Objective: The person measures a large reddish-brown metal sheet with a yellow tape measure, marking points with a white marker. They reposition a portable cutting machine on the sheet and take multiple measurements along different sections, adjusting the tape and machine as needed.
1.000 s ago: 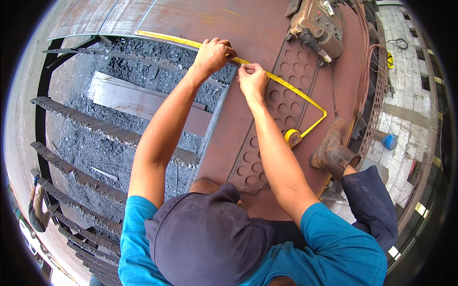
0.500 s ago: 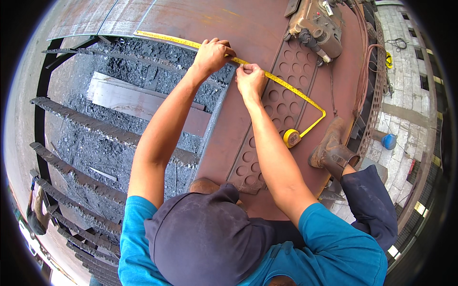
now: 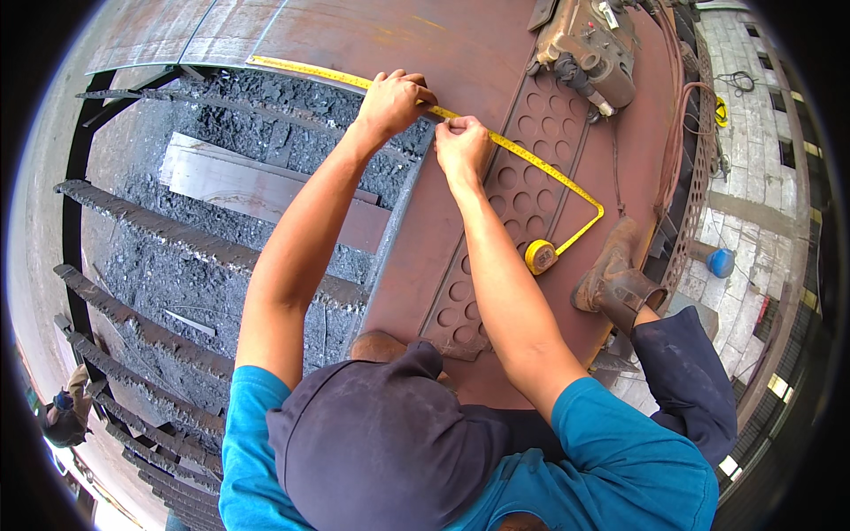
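A yellow tape measure blade (image 3: 549, 170) runs along the edge of a rust-brown steel plate (image 3: 496, 53), then bends back sharply to its round yellow case (image 3: 540, 257) on the plate at right. My left hand (image 3: 391, 103) is closed over the blade, its fingertips pressing it at the plate edge. Just right of it, my right hand (image 3: 462, 149) is pinched beside the blade, near the plate's corner. Its fingers hide what they hold, if anything.
Dark slatted supports (image 3: 159, 221) over slag lie left, with loose metal strips (image 3: 230, 181) on them. A cutting machine (image 3: 589, 53) stands on a track strip with round holes (image 3: 522, 186). Hoses (image 3: 682, 133) run along the right edge. Another person (image 3: 66, 411) is at far left.
My right hand has shifted very slightly left and up along the tape. My left hand and the tape look almost the same. The person at far left has moved.
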A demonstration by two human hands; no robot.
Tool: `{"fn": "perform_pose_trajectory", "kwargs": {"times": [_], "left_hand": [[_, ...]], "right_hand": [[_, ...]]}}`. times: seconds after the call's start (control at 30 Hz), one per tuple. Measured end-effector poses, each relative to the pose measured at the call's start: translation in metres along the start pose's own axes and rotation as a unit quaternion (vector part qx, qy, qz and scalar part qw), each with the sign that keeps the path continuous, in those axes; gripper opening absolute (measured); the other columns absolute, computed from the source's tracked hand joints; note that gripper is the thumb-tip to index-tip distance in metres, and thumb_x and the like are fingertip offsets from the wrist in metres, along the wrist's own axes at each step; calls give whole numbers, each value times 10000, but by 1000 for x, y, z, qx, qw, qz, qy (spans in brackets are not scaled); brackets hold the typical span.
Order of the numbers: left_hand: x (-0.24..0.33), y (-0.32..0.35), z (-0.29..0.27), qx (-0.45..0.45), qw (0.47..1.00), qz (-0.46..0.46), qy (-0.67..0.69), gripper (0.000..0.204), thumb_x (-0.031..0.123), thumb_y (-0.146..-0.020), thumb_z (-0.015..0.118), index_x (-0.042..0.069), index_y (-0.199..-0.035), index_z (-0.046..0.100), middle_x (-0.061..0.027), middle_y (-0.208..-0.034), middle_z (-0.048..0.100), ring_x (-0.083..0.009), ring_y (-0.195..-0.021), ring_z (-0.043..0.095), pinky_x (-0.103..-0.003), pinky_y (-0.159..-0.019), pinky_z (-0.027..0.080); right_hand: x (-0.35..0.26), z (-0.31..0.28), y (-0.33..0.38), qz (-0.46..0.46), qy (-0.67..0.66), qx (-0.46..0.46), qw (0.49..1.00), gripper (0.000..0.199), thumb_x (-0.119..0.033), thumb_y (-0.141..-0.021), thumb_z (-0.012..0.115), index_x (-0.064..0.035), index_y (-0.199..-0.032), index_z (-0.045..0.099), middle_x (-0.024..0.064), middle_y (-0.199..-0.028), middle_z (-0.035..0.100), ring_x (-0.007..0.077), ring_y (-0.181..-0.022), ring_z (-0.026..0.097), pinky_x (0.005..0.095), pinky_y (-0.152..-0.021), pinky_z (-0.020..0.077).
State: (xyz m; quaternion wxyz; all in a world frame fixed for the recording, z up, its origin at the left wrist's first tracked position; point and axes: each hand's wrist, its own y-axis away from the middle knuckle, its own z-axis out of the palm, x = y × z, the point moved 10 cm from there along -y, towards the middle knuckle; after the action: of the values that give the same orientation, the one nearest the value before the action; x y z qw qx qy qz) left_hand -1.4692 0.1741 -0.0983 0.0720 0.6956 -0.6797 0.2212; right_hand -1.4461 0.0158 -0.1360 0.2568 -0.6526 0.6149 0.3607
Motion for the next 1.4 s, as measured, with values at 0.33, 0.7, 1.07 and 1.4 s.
{"fn": "perform_pose_trajectory", "kwargs": {"times": [0.33,0.7,1.07,1.4], "left_hand": [[-1,1,1,-3,1000,0,-1,149,303,-858,727,264,-969,818,51,-997,700,-204,-1013,640,-397,-871,485],[-1,0,3,-10,1000,-3,2,154,303,-861,729,261,-976,821,50,-1006,703,-206,-1022,643,-406,-880,484],[-1,1,1,-6,1000,-3,-2,150,304,-854,738,266,-972,822,53,-990,702,-204,-1014,645,-402,-875,489],[-1,2,-1,3,1000,2,7,148,302,-845,742,265,-965,818,52,-975,696,-209,-1001,642,-398,-860,487]], "right_hand": [[-5,-3,3,29,4,2,1000,145,-120,-810,750,18,-850,729,177,-765,753,292,-706,755,394,-699,590],[3,-1,0,19,-3,7,1000,157,-116,-807,752,28,-867,726,178,-778,757,281,-712,755,382,-711,589],[-4,-3,3,33,14,-9,999,170,-137,-805,753,16,-873,726,178,-797,757,294,-744,756,388,-724,588],[-33,-11,7,-7,80,-6,997,156,-112,-796,741,29,-858,718,209,-791,743,344,-764,748,414,-753,584]]}}
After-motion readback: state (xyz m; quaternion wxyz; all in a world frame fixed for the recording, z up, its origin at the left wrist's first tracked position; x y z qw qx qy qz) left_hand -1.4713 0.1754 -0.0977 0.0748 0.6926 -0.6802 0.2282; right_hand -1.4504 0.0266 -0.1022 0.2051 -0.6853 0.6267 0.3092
